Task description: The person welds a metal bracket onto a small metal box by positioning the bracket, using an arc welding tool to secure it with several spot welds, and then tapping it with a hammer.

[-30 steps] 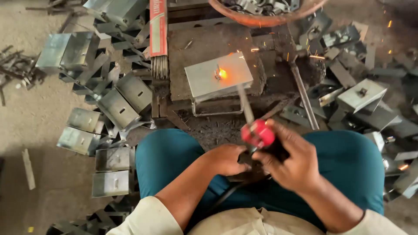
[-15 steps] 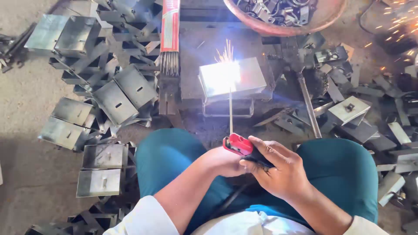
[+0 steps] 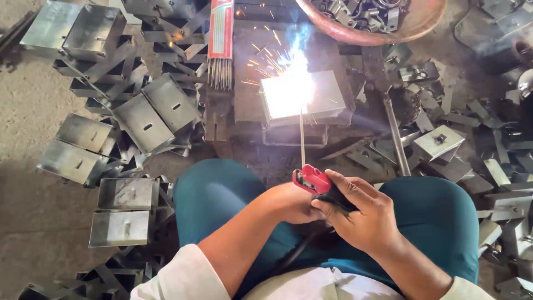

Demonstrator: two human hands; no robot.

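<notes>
My right hand [image 3: 363, 214] grips a red and black welding electrode holder [image 3: 313, 180] above my knees. My left hand [image 3: 288, 203] is closed against the holder from the left, steadying it. A thin welding rod [image 3: 302, 136] runs up from the holder to a small grey metal box [image 3: 325, 97] on the floor in front of me. A bright white arc with flying sparks [image 3: 288, 83] burns where the rod tip meets the box top.
Several grey folded metal plates [image 3: 155, 111] lie piled at the left, more metal parts [image 3: 438, 141] at the right. A red packet of welding rods [image 3: 220, 41] lies upper centre. A round pan of small metal pieces [image 3: 377, 16] sits at the top. My legs wear teal trousers [image 3: 438, 222].
The arc has grown from a small glow to a bright flare with sparks. The holder has moved closer to the box as the rod shortened, and the view has shifted slightly.
</notes>
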